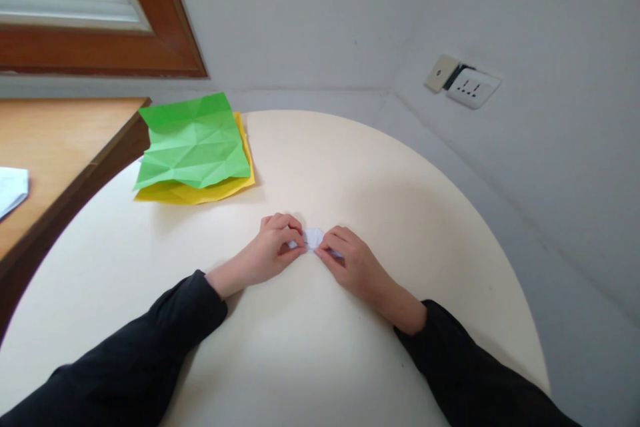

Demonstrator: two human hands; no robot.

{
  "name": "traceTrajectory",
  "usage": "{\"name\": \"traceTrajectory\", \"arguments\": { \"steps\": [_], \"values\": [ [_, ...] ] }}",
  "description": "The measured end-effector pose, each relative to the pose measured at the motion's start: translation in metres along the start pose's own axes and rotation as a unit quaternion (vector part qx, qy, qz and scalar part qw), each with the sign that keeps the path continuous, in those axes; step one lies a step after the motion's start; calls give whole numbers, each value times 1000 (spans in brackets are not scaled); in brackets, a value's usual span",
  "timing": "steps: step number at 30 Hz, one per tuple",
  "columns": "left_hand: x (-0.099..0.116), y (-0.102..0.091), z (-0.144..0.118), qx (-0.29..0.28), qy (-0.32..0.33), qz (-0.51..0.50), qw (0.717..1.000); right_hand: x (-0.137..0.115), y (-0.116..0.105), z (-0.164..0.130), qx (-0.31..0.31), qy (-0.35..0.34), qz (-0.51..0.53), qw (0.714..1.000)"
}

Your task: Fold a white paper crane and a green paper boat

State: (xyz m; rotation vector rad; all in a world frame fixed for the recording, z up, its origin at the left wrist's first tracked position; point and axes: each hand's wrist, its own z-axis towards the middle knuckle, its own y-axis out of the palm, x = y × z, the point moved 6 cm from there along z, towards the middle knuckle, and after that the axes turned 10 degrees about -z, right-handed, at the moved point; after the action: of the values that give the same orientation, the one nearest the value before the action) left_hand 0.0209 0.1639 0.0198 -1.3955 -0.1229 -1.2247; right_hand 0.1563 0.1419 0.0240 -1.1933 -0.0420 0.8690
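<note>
A small folded piece of pale white paper (313, 237) lies near the middle of the round cream table (380, 187). My left hand (273, 247) pinches its left side with the fingers curled over it. On the other side my right hand (350, 261) pinches its right edge between thumb and fingertips. Both hands rest on the tabletop, and most of the paper is hidden between them. Black sleeves cover both forearms.
A creased green paper sheet (195, 141) lies on a yellow sheet (200, 192) at the table's far left. A wooden desk (55, 147) with a pale sheet (10, 190) adjoins on the left. A wall socket (473, 87) and a window frame (165, 47) lie beyond.
</note>
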Motion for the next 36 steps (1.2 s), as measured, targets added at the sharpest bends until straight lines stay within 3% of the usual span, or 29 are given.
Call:
{"name": "traceTrajectory", "arguments": {
  "steps": [18, 36],
  "values": [
    [-7, 3, 3, 12, -62, 30, 998, 4, 9, 4, -1, -2, -43, 999],
    [-6, 5, 3, -12, -43, 67, 997, 6, 7, 3, -3, 22, -22, 1000]
  ]
}}
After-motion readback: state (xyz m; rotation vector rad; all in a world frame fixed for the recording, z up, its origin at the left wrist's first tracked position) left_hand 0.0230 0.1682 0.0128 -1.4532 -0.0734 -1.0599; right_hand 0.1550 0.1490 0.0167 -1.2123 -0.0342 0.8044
